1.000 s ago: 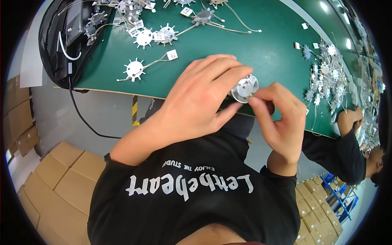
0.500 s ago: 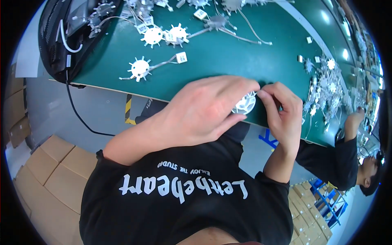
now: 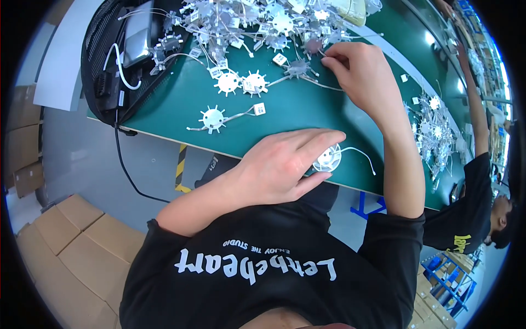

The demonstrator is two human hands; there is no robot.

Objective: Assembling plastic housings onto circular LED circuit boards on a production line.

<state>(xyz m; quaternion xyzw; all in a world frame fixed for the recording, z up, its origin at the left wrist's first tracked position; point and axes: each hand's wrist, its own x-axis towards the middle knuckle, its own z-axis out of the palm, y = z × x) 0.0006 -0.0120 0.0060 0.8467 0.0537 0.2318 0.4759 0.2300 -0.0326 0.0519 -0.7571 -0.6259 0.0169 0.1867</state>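
Near the table's front edge my left hand (image 3: 285, 164) grips a round white plastic part (image 3: 327, 159) between thumb and fingers. A thin white cable (image 3: 359, 151) trails from that part to the right. Farther back, my right hand (image 3: 359, 74) has its thumb and forefinger pinched together beside a greyish disc (image 3: 314, 46) at the edge of a heap of parts. What sits in the pinch, if anything, is too small to make out. Just left of those fingertips lies a grey spoked disc (image 3: 298, 68) with a cable.
A large heap of spoked discs (image 3: 282, 23) with cables and small white connectors covers the back of the green table (image 3: 164, 118). One loose disc (image 3: 212, 119) lies at front left. A black mesh basket (image 3: 98, 66) stands left; another heap (image 3: 435, 129) lies right, near a co-worker (image 3: 466, 203).
My right hand has left the white part and reached back to the heap. The left hand keeps its hold, and the part's cable now hangs free. The view has shifted.
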